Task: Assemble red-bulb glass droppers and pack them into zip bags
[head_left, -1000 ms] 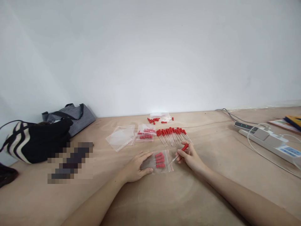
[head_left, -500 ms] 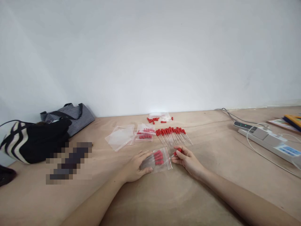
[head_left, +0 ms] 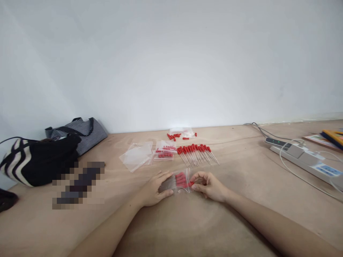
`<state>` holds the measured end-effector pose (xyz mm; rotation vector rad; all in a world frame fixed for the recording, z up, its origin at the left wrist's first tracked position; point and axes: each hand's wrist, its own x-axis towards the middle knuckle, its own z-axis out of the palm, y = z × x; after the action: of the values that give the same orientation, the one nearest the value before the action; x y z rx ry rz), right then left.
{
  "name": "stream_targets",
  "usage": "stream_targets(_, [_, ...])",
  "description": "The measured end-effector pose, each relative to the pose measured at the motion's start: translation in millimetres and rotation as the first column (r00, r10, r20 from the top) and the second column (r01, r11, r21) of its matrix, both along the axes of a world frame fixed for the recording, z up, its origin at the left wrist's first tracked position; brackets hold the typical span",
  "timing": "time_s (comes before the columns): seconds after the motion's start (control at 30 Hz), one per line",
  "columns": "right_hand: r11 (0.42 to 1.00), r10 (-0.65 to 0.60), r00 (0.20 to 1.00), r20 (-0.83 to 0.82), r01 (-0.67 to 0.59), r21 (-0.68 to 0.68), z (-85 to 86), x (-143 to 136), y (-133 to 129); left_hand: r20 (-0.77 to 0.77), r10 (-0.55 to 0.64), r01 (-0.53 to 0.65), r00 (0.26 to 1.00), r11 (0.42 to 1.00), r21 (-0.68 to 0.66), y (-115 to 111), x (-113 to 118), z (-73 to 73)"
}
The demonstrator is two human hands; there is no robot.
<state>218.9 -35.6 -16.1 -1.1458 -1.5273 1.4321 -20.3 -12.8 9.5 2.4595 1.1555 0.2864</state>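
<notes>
A clear zip bag (head_left: pixel 173 190) holding several red-bulbed droppers (head_left: pixel 180 177) lies flat on the table. My left hand (head_left: pixel 155 189) rests over the bag's left part, fingers spread. At the bag's open right end, my right hand (head_left: pixel 206 184) pinches the red bulb of one more dropper, whose thin part lies inside the bag. Behind the hands is a row of loose red-bulbed droppers (head_left: pixel 197 153). To its left lie filled bags (head_left: pixel 165 151) and flat clear bags (head_left: pixel 138 155).
Loose red bulbs (head_left: pixel 174 136) and clear plastic (head_left: pixel 183 131) lie near the wall. Dark and striped bags (head_left: pixel 88 134) stand at the left. A power strip (head_left: pixel 308 160) with cables and a yellow-blue object (head_left: pixel 333 139) lie right.
My right hand has moved left to the bag's mouth, and the dropper it holds has slid into the bag. My left hand has stayed in place.
</notes>
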Motion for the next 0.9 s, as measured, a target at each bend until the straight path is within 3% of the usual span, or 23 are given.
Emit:
stream_targets(0.13, [0.995,0.098,0.995,0.013,-0.098,0.012,1.9,-0.7,4.6,-0.003,0.014,-0.014,1.000,1.000,0.002,-0.7,0.7,1.5])
stream_targets(0.37, [0.989,0.133,0.991,-0.011,-0.134,-0.057,-6.7,-8.3,17.5,0.026,-0.003,0.002,1.000,1.000,0.027,0.2,-0.6,-0.4])
stream_targets(0.47, [0.990,0.138,0.990,0.005,-0.138,-0.020,-9.1,-10.9,19.6,0.026,-0.019,0.018,0.999,0.999,0.045,0.2,0.4,0.9])
stream_targets(0.57, [0.981,0.152,0.979,0.138,-0.166,0.099,-7.1,-12.3,18.2,0.029,-0.024,0.022,0.999,0.998,0.053,0.0,1.3,2.4])
stream_targets(0.67, [0.969,0.062,0.932,0.357,-0.142,0.200,0.3,-13.0,15.0,0.030,-0.027,0.026,0.999,0.998,0.055,-0.5,2.1,3.8])
stream_targets(0.77, [0.959,-0.026,0.848,0.529,-0.128,0.253,9.9,-14.6,11.7,0.019,-0.021,0.020,1.000,0.999,0.050,-1.3,2.7,5.5])
stream_targets(0.9, [0.952,-0.103,0.774,0.624,-0.104,0.286,17.5,-18.3,7.2,0.007,-0.014,0.014,1.000,0.999,0.051,-2.1,2.8,7.0])
